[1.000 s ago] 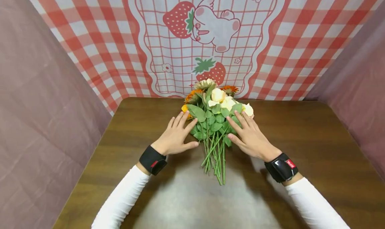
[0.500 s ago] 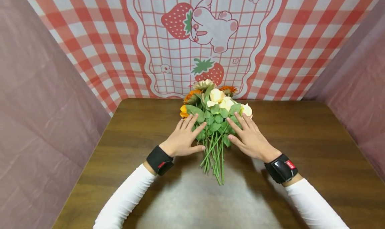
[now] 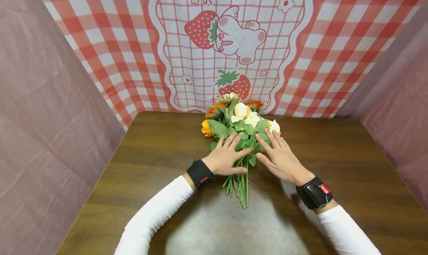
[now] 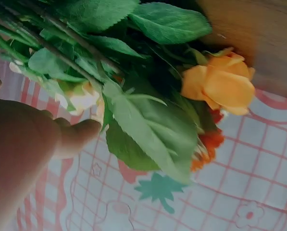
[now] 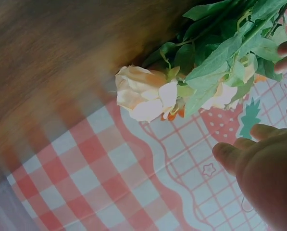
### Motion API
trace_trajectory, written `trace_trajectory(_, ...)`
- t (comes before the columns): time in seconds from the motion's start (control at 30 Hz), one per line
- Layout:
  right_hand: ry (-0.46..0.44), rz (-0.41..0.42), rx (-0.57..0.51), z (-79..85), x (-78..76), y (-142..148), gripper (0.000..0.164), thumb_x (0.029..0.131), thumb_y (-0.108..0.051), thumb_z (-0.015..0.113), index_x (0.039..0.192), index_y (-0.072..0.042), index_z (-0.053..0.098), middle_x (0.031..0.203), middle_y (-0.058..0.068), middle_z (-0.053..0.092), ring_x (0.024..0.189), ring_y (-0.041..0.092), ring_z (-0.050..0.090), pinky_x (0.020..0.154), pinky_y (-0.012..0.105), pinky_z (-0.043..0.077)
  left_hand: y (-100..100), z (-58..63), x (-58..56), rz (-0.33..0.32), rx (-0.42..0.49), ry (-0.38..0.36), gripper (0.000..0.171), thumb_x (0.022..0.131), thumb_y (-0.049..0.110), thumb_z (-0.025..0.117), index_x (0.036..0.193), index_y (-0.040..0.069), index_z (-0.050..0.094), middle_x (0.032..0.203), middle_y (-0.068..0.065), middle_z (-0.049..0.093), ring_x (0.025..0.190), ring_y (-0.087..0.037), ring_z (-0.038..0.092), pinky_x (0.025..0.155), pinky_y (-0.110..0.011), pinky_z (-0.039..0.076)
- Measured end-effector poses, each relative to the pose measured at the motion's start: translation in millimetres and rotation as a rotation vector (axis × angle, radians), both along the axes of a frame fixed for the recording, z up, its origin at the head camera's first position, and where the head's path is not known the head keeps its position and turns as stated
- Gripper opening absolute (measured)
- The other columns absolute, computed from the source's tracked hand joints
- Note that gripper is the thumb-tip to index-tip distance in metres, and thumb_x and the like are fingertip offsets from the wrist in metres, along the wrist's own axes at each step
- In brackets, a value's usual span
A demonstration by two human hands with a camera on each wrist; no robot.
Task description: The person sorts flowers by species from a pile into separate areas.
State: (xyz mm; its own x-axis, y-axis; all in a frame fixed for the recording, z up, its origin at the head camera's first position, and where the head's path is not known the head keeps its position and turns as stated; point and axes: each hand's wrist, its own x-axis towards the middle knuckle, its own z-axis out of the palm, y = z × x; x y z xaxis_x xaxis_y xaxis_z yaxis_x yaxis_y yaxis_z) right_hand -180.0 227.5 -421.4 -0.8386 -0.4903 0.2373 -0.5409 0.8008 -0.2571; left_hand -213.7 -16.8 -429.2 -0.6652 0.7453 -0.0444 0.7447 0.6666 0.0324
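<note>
A bunch of flowers lies on the table with blooms at the back and green stems toward the front. It has cream roses, a yellow-orange rose on the left and orange daisy-like blooms. My left hand, fingers spread, is over the leaves and upper stems, covering part of them. To its right, my right hand hovers with straight fingers by the right-hand leaves, near a pale rose. Neither hand grips anything.
The brown wooden table runs up to a red-and-white checked cloth hanging behind the flowers. Pinkish drapes close off both sides.
My left hand has moved right, from the bunch's left edge to over its leaves and stems. The right hand has hardly moved. The flowers stay in place, and the head view has tilted slightly.
</note>
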Motion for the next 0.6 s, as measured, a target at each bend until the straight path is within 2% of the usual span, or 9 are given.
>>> trace_trajectory(0.23, 0.003, -0.007, -0.009, -1.5, -1.4, 1, 0.062, 0.105, -0.041, 0.046, 0.157, -0.012, 0.028, 0.162, 0.025, 0.015, 0.15, 0.044, 0.005, 0.115, 0.065, 0.012, 19, -12.0, -13.9, 0.038, -0.058, -0.017, 0.076, 0.095, 0.07, 0.041, 0.158, 0.042, 0.009, 0.165, -0.017, -0.01, 0.151, -0.038, -0.008, 0.117, -0.063, 0.008)
trace_trajectory(0.4, -0.013, -0.004, -0.014, -0.8, -0.5, 1, 0.062, 0.105, -0.04, 0.046, 0.157, -0.012, 0.027, 0.162, 0.025, 0.014, 0.149, 0.045, 0.005, 0.115, 0.064, 0.011, 26, -20.1, -20.3, 0.079, -0.096, -0.103, 0.076, 0.095, 0.072, 0.038, 0.156, 0.045, 0.002, 0.163, -0.018, -0.017, 0.149, -0.04, -0.014, 0.117, -0.064, 0.006)
trace_trajectory(0.6, -0.004, -0.009, -0.021, -1.5, -0.2, 2, 0.062, 0.105, -0.038, 0.048, 0.157, -0.011, 0.028, 0.162, 0.025, 0.015, 0.149, 0.045, 0.006, 0.116, 0.063, 0.011, 32, -22.0, -24.1, 0.09, -0.12, -0.156, 0.072, 0.094, 0.073, 0.036, 0.156, 0.047, 0.011, 0.163, -0.019, -0.016, 0.149, -0.044, -0.01, 0.115, -0.066, 0.014)
